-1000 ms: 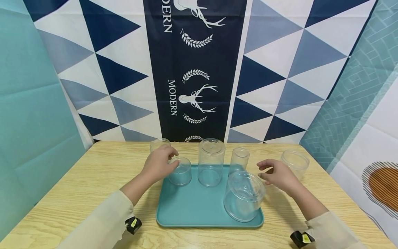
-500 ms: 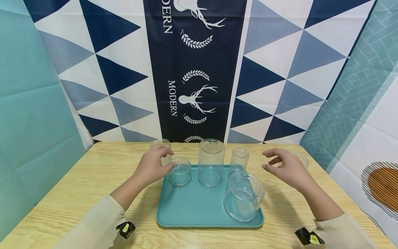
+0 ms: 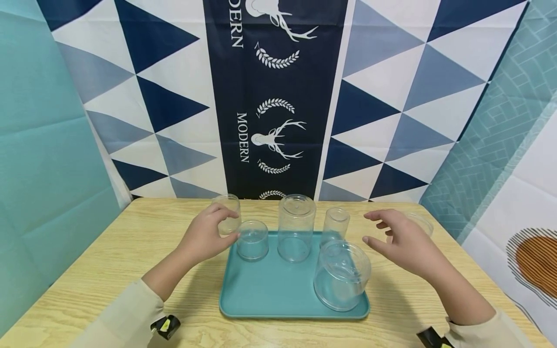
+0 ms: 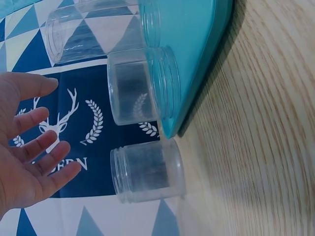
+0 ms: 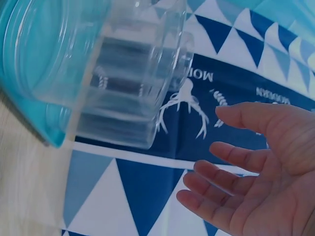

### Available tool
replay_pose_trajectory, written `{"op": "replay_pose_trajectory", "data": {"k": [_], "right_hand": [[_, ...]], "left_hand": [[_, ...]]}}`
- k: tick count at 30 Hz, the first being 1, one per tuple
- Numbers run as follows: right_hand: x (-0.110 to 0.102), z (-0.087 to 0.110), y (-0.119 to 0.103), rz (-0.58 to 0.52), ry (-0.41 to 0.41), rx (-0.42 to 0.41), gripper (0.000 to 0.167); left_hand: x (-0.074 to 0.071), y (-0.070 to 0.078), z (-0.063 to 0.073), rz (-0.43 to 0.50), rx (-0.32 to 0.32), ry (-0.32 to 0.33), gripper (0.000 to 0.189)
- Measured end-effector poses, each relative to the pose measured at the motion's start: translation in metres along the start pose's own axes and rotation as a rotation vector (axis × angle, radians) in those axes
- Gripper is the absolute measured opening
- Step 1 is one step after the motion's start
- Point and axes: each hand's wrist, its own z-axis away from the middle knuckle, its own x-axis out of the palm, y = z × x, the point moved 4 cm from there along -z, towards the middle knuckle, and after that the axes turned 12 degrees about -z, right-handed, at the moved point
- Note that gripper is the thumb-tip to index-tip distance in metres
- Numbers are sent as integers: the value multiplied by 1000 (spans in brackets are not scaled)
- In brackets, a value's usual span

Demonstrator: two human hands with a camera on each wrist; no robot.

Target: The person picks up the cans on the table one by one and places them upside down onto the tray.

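In the head view my left hand (image 3: 206,237) hovers left of a short clear jar (image 3: 252,241), which stands mouth down at the back left corner of the teal tray (image 3: 270,295). Its fingers are spread and hold nothing, as the left wrist view also shows. Behind that hand, off the tray, another clear jar (image 4: 147,172) stands mouth up. My right hand (image 3: 411,249) is held in the air right of the tray, fingers loosely extended and empty. The wide clear jar (image 3: 342,278) on the tray's right side is nearest to it.
A tall jar (image 3: 297,229) and a narrow jar (image 3: 335,224) stand along the tray's back edge. Partly hidden behind my right hand is one more clear jar (image 3: 422,222) on the wooden table (image 3: 174,314). A patterned cloth (image 3: 270,96) hangs behind.
My left hand has drawn back leftward from the short jar. My right hand has shifted rightward, its fingers spreading wider. The jars and tray stay in place.
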Motion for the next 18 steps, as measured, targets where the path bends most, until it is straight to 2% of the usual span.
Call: {"op": "replay_pose_trajectory", "data": {"k": [18], "right_hand": [[18, 9, -40, 75, 30, -151, 50]], "left_hand": [[-11, -9, 12, -11, 11, 47, 41]]}}
